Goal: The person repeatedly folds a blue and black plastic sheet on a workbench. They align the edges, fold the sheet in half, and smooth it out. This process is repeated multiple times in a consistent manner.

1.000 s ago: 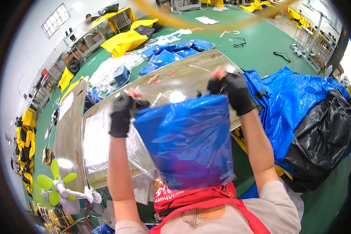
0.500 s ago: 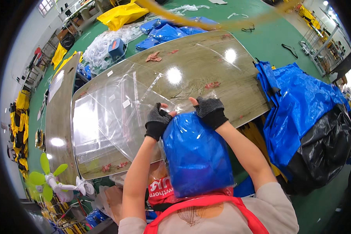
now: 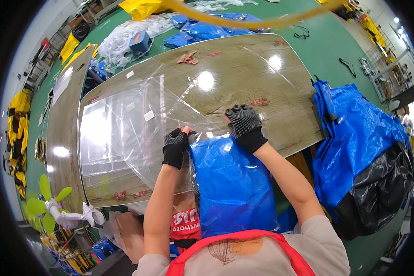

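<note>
"What's biggest in view?"

"The wood-patterned table (image 3: 248,69), across the middle of the frame. Next comes the heap of blue sheeting (image 3: 354,129) at the right, then flat clear film (image 3: 138,133) over the table's left half, with nothing blue inside it."

"And the piece in hand?"

"The folded blue bundle (image 3: 234,184), lower centre, against the worker's front. A clear bag (image 3: 208,135) shows around its edges, so the bagging looks done. No closure shows at the top, so shutting the mouth seems left, and the flat film looks unused."

"The hands?"

"The left hand (image 3: 175,146) pinches the bag's upper left corner, thumb and finger together. The right hand (image 3: 246,126) has its fingers curled at the upper right; with film that transparent, whether they grip it can't be told."

"Smallest?"

"A white sticker (image 3: 149,115), left of centre."
</note>
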Action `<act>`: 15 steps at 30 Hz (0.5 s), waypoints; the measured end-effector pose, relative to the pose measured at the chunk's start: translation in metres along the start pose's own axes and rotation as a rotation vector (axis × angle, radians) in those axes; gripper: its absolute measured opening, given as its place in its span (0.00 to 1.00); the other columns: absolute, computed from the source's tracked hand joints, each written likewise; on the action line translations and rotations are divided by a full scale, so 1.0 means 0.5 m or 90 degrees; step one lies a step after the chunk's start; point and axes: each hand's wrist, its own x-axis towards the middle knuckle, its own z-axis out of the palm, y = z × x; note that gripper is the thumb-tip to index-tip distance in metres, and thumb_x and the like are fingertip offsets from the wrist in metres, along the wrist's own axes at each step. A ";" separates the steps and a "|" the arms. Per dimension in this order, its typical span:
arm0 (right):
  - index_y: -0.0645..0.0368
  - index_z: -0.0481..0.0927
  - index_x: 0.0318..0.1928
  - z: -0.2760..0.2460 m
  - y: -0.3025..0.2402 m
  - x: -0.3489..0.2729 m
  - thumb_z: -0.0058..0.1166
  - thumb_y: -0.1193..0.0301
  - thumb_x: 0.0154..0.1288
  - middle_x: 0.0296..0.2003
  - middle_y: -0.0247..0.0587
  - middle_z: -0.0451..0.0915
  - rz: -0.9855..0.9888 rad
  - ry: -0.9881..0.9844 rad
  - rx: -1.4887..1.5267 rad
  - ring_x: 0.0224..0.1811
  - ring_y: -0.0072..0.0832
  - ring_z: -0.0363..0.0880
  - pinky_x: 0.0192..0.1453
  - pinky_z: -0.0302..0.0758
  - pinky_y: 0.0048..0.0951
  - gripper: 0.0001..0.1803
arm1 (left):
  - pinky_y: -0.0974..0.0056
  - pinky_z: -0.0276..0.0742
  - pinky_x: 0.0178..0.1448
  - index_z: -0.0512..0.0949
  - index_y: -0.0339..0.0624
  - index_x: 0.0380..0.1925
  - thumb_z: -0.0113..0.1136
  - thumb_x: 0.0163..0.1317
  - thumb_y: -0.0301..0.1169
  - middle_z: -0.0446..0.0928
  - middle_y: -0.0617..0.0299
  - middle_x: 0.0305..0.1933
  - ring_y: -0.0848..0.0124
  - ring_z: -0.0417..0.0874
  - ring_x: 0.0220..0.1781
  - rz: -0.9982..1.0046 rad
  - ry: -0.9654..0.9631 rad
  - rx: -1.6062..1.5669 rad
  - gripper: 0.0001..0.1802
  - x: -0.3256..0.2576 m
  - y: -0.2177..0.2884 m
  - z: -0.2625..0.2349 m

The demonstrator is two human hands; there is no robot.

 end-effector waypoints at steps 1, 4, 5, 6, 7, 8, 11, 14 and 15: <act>0.54 0.80 0.34 -0.002 -0.019 0.019 0.50 0.65 0.59 0.31 0.44 0.77 -0.036 -0.003 0.101 0.38 0.40 0.78 0.36 0.75 0.42 0.09 | 0.72 0.71 0.37 0.83 0.35 0.36 0.58 0.63 0.38 0.81 0.64 0.31 0.77 0.76 0.31 0.024 -0.001 -0.070 0.15 -0.013 0.026 0.010; 0.52 0.80 0.33 -0.010 -0.078 0.076 0.54 0.64 0.56 0.31 0.41 0.76 -0.168 -0.023 0.148 0.35 0.39 0.78 0.34 0.76 0.41 0.08 | 0.73 0.70 0.35 0.82 0.35 0.37 0.56 0.65 0.37 0.80 0.65 0.30 0.79 0.76 0.30 0.047 0.014 -0.083 0.15 -0.013 0.057 0.021; 0.53 0.80 0.33 0.004 -0.082 0.089 0.54 0.64 0.56 0.31 0.41 0.76 -0.184 -0.019 0.137 0.35 0.39 0.79 0.34 0.76 0.40 0.08 | 0.75 0.70 0.34 0.82 0.35 0.38 0.55 0.66 0.38 0.81 0.65 0.31 0.80 0.76 0.30 0.012 0.006 -0.110 0.16 -0.035 0.115 0.038; 0.53 0.80 0.32 0.013 -0.080 0.101 0.54 0.64 0.56 0.31 0.42 0.77 -0.200 -0.015 0.125 0.34 0.39 0.79 0.33 0.76 0.40 0.08 | 0.75 0.69 0.33 0.82 0.35 0.39 0.54 0.67 0.38 0.80 0.65 0.31 0.80 0.76 0.30 0.016 -0.024 -0.121 0.16 -0.032 0.131 0.048; 0.53 0.80 0.32 0.005 -0.087 0.114 0.54 0.64 0.56 0.31 0.42 0.77 -0.233 -0.021 0.097 0.34 0.39 0.79 0.33 0.76 0.40 0.08 | 0.75 0.69 0.33 0.82 0.35 0.39 0.54 0.67 0.39 0.80 0.65 0.30 0.80 0.75 0.29 0.018 -0.043 -0.128 0.16 -0.034 0.144 0.046; 0.53 0.79 0.31 -0.007 -0.088 0.128 0.54 0.64 0.56 0.30 0.43 0.78 -0.265 -0.027 0.068 0.33 0.38 0.80 0.32 0.76 0.40 0.08 | 0.75 0.69 0.33 0.81 0.36 0.40 0.54 0.67 0.39 0.80 0.65 0.30 0.80 0.75 0.29 0.020 -0.064 -0.136 0.16 -0.034 0.151 0.041; 0.54 0.79 0.30 -0.050 -0.096 0.162 0.53 0.65 0.56 0.28 0.45 0.80 -0.277 -0.099 0.050 0.30 0.38 0.81 0.31 0.76 0.40 0.07 | 0.74 0.70 0.33 0.81 0.36 0.39 0.52 0.68 0.39 0.80 0.65 0.30 0.80 0.76 0.29 0.128 -0.093 -0.099 0.17 -0.033 0.130 0.026; 0.56 0.78 0.30 -0.092 -0.111 0.184 0.49 0.63 0.57 0.26 0.50 0.81 -0.134 -0.159 0.026 0.27 0.42 0.81 0.32 0.76 0.43 0.10 | 0.73 0.72 0.35 0.80 0.35 0.38 0.52 0.68 0.39 0.80 0.63 0.30 0.77 0.79 0.32 0.155 -0.062 -0.055 0.17 -0.042 0.144 0.026; 0.57 0.77 0.30 -0.067 -0.082 0.200 0.48 0.62 0.58 0.27 0.51 0.81 -0.106 -0.094 0.055 0.27 0.45 0.81 0.33 0.76 0.44 0.11 | 0.73 0.73 0.35 0.80 0.35 0.38 0.51 0.68 0.39 0.80 0.63 0.31 0.76 0.80 0.32 0.144 -0.057 -0.054 0.17 -0.046 0.142 0.021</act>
